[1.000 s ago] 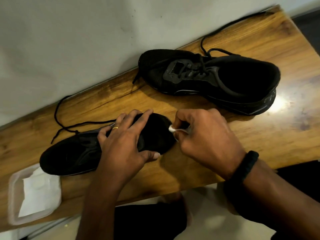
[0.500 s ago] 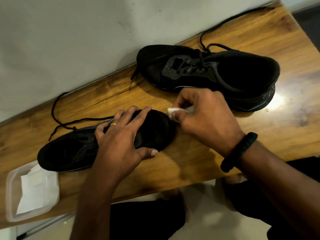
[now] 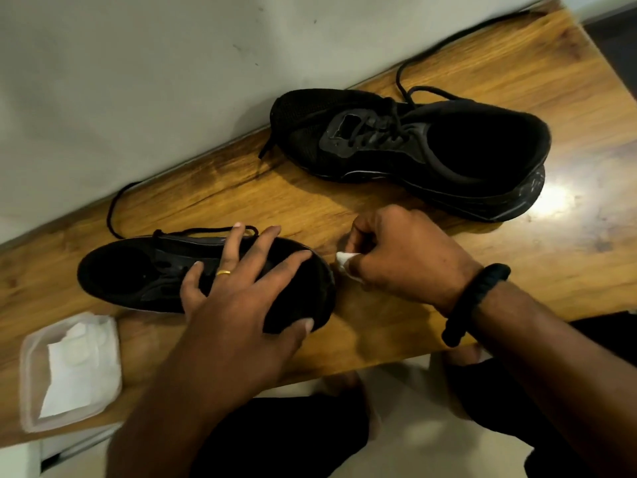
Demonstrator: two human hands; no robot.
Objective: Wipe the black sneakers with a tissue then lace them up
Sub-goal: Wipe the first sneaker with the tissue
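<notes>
Pressing the sneaker (image 3: 138, 274) onto the counter (image 3: 241, 188), the left hand (image 3: 238, 305) is spreading wide fingers (image 3: 269, 250) over its toe, likely the firmest spot on a light, bendy shoe. Just beside them, the right hand (image 3: 403, 257) is pinching a soft tissue (image 3: 344, 260).

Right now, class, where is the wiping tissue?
In the head view, the tissue is pinched in the right hand, beside the toe of the near sneaker.

Open worktop (image 3: 568, 270) lies at the right end and in a strip between the far sneaker (image 3: 413, 150) and the near sneaker (image 3: 131, 274). A wall (image 3: 172, 81) closes the back edge. The right hand (image 3: 403, 257), pinching a tissue (image 3: 344, 261), blocks the strip's near side. A loose lace (image 3: 109, 212) and a plastic tub (image 3: 26, 381) crowd the left.
</notes>
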